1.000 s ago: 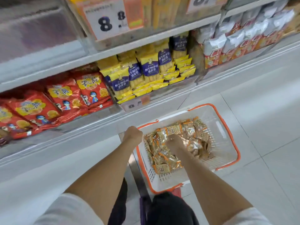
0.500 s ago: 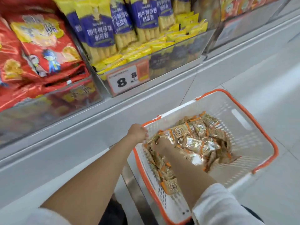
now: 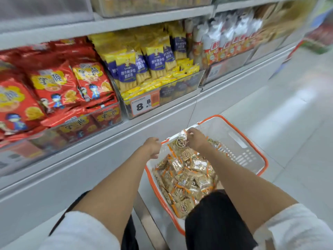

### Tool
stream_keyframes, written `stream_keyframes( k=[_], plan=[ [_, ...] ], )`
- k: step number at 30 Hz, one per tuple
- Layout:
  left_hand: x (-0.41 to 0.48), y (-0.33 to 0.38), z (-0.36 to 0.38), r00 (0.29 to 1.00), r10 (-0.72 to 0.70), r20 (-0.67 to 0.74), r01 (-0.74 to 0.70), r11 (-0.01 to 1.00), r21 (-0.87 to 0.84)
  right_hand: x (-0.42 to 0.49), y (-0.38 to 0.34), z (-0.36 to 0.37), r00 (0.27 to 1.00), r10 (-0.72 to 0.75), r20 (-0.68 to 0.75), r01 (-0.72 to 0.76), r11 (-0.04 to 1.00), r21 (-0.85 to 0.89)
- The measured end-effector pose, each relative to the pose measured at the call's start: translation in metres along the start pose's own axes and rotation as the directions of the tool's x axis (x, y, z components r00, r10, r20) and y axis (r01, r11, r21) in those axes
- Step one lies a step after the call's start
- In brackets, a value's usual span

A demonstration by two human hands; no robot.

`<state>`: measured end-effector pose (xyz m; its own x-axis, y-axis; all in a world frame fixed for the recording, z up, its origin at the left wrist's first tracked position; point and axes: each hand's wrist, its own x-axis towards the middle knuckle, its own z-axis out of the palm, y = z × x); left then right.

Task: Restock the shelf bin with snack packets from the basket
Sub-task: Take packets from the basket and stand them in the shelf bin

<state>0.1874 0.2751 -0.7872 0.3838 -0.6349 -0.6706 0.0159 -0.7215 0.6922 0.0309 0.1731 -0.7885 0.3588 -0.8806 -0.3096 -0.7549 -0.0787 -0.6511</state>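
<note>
White perforated basket (image 3: pixel 239 150) with orange rim, standing on the floor against the base of the shelving, tilted in view, roughly half filled. Heap of small gold-and-orange snack packets (image 3: pixel 187 177) with round brown emblems, lying loose and overlapping in the near half of the basket; one packet (image 3: pixel 180 143) raised above the heap at the far-left corner. Clear shelf bin (image 3: pixel 180 91) above and behind, fronted by an "8.8" price tag, stocked with yellow-and-blue packets.

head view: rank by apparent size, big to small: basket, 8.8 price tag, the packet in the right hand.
1. basket, by far the largest.
2. price tag.
3. packet pinched by the right hand, partly covered.
Tag and packet look close in size, and depth differs, so that order is unsure.
</note>
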Motion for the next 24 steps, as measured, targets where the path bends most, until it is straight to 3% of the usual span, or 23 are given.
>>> stream_keyframes(
  k=[2, 6, 11, 14, 19, 24],
  plan=[
    [-0.017, 0.017, 0.006, 0.997, 0.057, 0.053, -0.056, 0.998, -0.026, -0.013, -0.008, -0.030, 1.000, -0.030, 0.000, 0.030, 0.999, 0.016],
    [-0.065, 0.047, 0.024, 0.970, 0.197, 0.143, -0.177, 0.974, -0.144, -0.048, -0.027, -0.075, 0.997, -0.070, -0.013, 0.071, 0.976, 0.207],
    [-0.098, 0.070, 0.041, 0.960, 0.279, 0.032, -0.266, 0.938, -0.222, -0.091, -0.054, -0.105, 0.984, -0.109, -0.144, 0.162, 0.885, 0.437],
    [-0.114, 0.080, 0.039, 0.948, 0.320, 0.001, -0.303, 0.900, -0.313, -0.106, -0.062, -0.117, 0.977, 0.001, -0.212, 0.138, 0.758, 0.637],
    [-0.139, 0.090, 0.023, 0.918, 0.396, 0.005, -0.349, 0.817, -0.458, -0.122, -0.080, -0.117, 0.999, 0.050, -0.019, -0.015, 0.605, 0.796],
    [-0.166, 0.098, -0.022, 0.885, 0.459, -0.076, -0.439, 0.768, -0.466, -0.138, -0.118, -0.114, 0.994, -0.102, -0.030, 0.086, 0.611, 0.787]
  ],
)
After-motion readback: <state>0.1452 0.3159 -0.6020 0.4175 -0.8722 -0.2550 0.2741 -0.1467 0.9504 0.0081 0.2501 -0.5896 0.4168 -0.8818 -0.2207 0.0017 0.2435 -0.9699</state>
